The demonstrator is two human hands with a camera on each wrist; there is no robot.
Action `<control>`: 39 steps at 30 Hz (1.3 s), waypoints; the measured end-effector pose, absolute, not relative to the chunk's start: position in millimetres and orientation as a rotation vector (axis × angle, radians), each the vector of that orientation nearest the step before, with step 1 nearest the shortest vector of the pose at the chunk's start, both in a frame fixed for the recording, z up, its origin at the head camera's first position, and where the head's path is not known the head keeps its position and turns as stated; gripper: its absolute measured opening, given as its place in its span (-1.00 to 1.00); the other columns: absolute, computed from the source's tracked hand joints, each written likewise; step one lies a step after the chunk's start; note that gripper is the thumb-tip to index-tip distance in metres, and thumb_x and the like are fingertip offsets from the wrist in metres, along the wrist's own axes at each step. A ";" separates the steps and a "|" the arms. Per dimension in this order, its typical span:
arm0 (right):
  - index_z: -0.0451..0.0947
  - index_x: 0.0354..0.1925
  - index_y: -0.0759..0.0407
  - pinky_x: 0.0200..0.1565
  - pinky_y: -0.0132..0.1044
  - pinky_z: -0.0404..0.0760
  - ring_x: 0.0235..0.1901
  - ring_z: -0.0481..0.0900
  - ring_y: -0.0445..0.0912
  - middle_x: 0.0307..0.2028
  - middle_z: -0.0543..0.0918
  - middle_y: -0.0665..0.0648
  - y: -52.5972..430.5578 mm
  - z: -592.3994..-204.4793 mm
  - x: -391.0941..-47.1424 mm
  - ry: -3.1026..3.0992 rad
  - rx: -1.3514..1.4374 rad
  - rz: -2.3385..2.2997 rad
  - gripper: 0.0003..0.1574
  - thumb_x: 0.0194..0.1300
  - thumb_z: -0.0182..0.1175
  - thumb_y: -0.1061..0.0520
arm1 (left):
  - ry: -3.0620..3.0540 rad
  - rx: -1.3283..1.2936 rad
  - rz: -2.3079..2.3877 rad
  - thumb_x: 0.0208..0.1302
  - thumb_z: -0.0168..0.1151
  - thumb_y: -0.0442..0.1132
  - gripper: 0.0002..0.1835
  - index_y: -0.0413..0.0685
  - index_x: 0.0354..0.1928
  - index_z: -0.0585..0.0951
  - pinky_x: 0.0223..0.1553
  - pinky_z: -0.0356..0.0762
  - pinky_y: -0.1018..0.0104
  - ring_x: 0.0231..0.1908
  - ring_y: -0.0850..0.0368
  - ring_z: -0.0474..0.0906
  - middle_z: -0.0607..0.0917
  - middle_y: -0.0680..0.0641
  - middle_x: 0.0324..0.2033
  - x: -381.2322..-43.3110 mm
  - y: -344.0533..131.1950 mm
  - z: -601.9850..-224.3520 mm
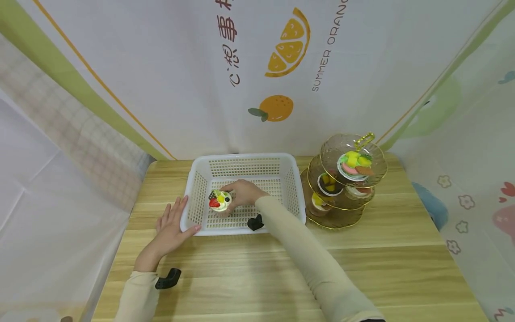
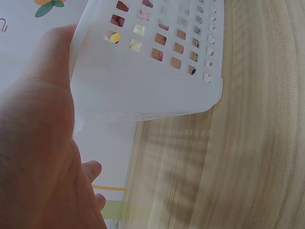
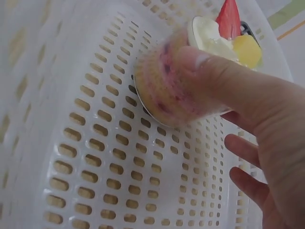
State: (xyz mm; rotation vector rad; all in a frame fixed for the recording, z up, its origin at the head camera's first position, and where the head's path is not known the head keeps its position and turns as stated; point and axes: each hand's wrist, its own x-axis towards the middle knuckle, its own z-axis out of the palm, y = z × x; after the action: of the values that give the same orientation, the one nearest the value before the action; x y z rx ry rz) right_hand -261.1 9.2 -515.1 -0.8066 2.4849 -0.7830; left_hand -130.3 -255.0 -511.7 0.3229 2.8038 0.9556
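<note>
A clear cup of layered pink and yellow dessert (image 3: 164, 86), topped with cream, strawberry and yellow fruit, is in my right hand (image 1: 244, 193). Thumb and fingers grip the cup's side, which tilts in the right wrist view. It is inside a white perforated plastic basket (image 1: 245, 156), toward the left; whether its base touches the floor, I cannot tell. My left hand (image 1: 170, 228) rests against the basket's front left corner. Its thumb lies on the rim, and its straight fingers lie along the outside of the left wall.
Right of the basket stands a three-tier amber stand (image 1: 338, 219) with gold rims and a gold top handle (image 1: 364, 141). Several dessert cups (image 1: 354, 166) sit on its tiers. A printed cloth (image 1: 342, 112) hangs behind the wooden table (image 1: 241, 286).
</note>
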 end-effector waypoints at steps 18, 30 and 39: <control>0.48 0.40 0.03 0.31 0.04 0.32 0.32 0.40 -0.02 0.32 0.52 -0.01 43.1 -474.4 -249.9 2.567 -0.690 -1.253 0.00 0.03 0.62 -0.09 | 2.809 0.323 0.954 0.35 0.26 0.15 0.08 0.07 0.64 -0.21 0.20 -0.44 -0.59 0.44 -0.56 -0.43 -0.20 -0.41 0.55 -130.7 -256.7 -512.4; 0.53 0.35 0.03 0.24 0.03 0.39 0.24 0.45 -0.05 0.25 0.58 -0.02 81.3 -424.2 -200.9 2.777 -0.725 -1.497 -0.04 0.02 0.62 -0.13 | 2.798 0.330 0.954 0.37 0.24 0.15 0.07 0.08 0.64 -0.21 0.21 -0.47 -0.58 0.45 -0.53 -0.45 -0.22 -0.39 0.55 -130.3 -256.2 -510.7; 0.52 0.34 0.18 0.18 0.12 0.41 0.19 0.47 0.02 0.21 0.61 0.12 139.3 -415.1 -147.0 2.912 -0.773 -1.668 -0.02 -0.06 0.67 0.13 | 2.797 0.337 0.973 0.37 0.25 0.15 0.06 0.09 0.64 -0.21 0.20 -0.47 -0.59 0.44 -0.55 -0.45 -0.22 -0.40 0.55 -130.8 -255.9 -513.2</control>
State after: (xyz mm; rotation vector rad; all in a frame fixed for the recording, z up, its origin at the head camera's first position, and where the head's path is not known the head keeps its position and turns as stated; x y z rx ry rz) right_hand -147.0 139.3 -415.1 -0.7731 2.9119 -1.6678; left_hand -130.8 -255.9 -513.2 0.3375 2.7973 0.9734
